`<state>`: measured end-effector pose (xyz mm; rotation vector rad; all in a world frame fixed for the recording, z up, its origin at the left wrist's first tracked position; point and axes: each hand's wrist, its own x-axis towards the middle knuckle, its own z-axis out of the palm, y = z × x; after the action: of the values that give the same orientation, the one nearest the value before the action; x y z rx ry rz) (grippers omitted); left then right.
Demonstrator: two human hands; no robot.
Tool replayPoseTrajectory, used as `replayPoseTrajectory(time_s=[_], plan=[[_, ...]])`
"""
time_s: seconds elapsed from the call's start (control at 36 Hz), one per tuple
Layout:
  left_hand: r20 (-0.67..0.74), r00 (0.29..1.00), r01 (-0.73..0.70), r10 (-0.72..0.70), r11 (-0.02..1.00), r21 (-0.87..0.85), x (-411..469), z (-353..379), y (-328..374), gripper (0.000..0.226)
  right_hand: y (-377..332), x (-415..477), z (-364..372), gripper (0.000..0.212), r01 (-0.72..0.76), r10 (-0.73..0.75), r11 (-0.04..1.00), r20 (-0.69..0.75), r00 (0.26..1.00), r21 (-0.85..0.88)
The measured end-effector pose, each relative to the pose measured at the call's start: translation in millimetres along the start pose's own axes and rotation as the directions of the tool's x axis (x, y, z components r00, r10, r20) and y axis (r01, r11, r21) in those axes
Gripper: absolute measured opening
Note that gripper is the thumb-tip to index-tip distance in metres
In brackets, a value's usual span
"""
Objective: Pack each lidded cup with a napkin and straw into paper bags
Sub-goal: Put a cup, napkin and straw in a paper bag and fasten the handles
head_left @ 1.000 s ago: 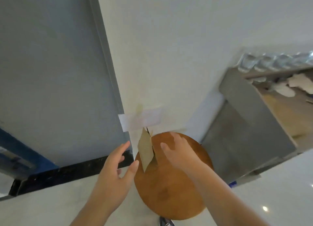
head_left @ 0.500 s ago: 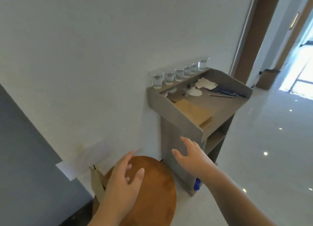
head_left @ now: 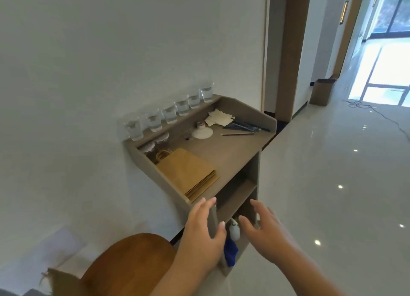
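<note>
A grey stand (head_left: 248,140) against the wall holds the packing items. Several clear cups (head_left: 170,115) with water line its back ledge. A stack of flat brown paper bags (head_left: 188,173) lies at the near left of the top. White napkins (head_left: 218,118) and dark straws (head_left: 244,127) lie at the far right, with white lids (head_left: 203,133) between. My left hand (head_left: 203,231) and my right hand (head_left: 261,231) hover empty, fingers spread, in front of the stand's near edge. One upright paper bag (head_left: 60,282) shows at the bottom left.
A round wooden stool (head_left: 128,262) stands at the lower left beside the stand. A blue and white object (head_left: 231,244) sits on the stand's lower shelf. Glossy floor stretches right toward a cardboard box (head_left: 320,91) and a cable (head_left: 377,113) in the hallway.
The view swung from the stool and the standing bag up and right to the stand. Both hands left the bag and came forward, empty, to the stand's near edge.
</note>
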<state>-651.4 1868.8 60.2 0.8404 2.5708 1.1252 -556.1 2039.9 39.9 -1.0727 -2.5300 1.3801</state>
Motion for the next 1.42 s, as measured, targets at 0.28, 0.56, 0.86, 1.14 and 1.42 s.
replayPoseTrajectory(time_s=[0.28, 0.56, 0.86, 1.14, 1.42], plan=[[0.066, 0.995, 0.069, -0.081, 0.985, 0.155, 107, 42, -7, 0.074, 49, 60, -18, 0.073, -0.052, 0.051, 0.998, 0.02, 0.998, 0.043], [0.125, 0.985, 0.088, -0.119, 0.969, 0.233, 273, 81, -22, 0.085, 34, 174, -37, 0.075, -0.016, 0.018, 0.988, 0.01, 1.0, -0.151], [0.219, 0.939, 0.16, -0.265, 0.901, 0.404, 371, 56, -109, 0.114, -18, 298, -26, 0.068, 0.056, -0.022, 0.966, 0.134, 0.991, -0.254], [0.237, 0.934, 0.189, -0.268, 0.931, 0.312, 368, 51, -138, 0.113, -62, 408, 25, 0.076, 0.16, -0.019, 0.945, 0.443, 0.896, -0.284], [0.064, 0.92, 0.375, -0.387, 0.916, 0.142, 349, 32, -104, 0.084, -104, 498, 65, 0.033, 0.326, -0.131, 0.933, 0.696, 0.706, -0.154]])
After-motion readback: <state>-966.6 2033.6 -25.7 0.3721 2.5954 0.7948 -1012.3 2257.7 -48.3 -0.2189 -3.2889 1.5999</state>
